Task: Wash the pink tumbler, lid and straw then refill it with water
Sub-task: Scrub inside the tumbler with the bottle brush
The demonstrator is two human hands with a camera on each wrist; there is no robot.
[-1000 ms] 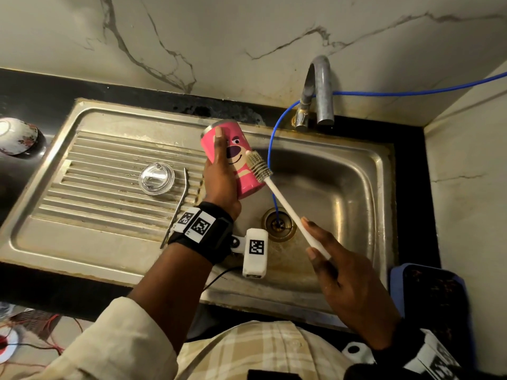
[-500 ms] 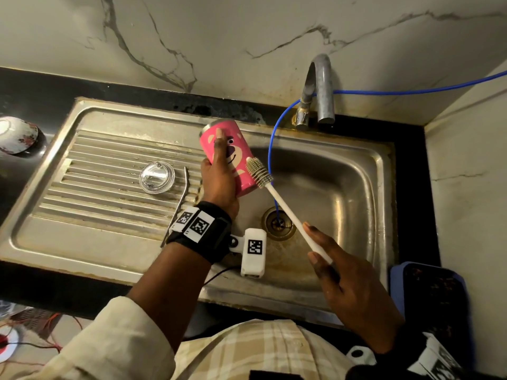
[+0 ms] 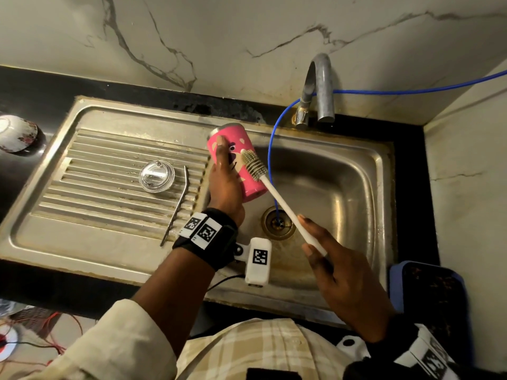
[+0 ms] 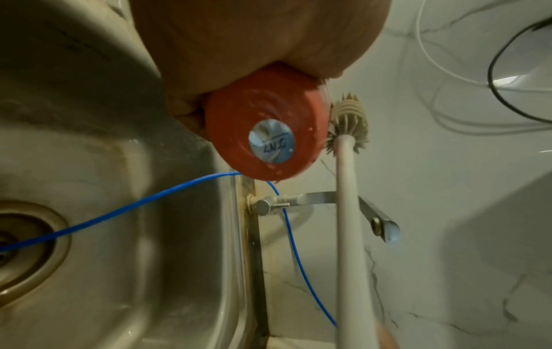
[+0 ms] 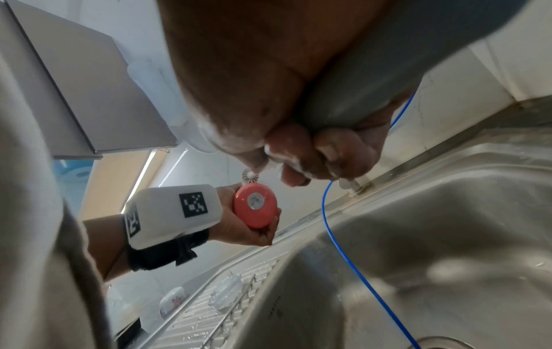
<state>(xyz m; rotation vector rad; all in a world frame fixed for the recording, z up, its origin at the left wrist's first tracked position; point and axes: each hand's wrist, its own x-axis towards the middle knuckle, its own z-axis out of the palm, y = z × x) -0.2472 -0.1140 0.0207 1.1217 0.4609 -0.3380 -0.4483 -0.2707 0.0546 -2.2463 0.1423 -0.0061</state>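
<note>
Left hand (image 3: 223, 187) grips pink tumbler (image 3: 242, 157); right hand (image 3: 340, 275) clasps brush (image 3: 277, 196); base sticker (image 4: 271, 141) illegible.

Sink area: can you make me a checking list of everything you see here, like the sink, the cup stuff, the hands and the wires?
Surface: steel sink with a ribbed drainboard, set in a dark counter.
Job's things: pink tumbler held tilted over the basin; clear lid and metal straw lie side by side on the drainboard.
Clutter: patterned bowl on the counter at far left; dark tray at right.
Grippers: left hand grips the tumbler; right hand holds the bottle brush, its bristles against the tumbler's outside.
Cables: blue tube runs from the wall into the drain.
Surroundings: tap, no water seen running; marble wall.
</note>
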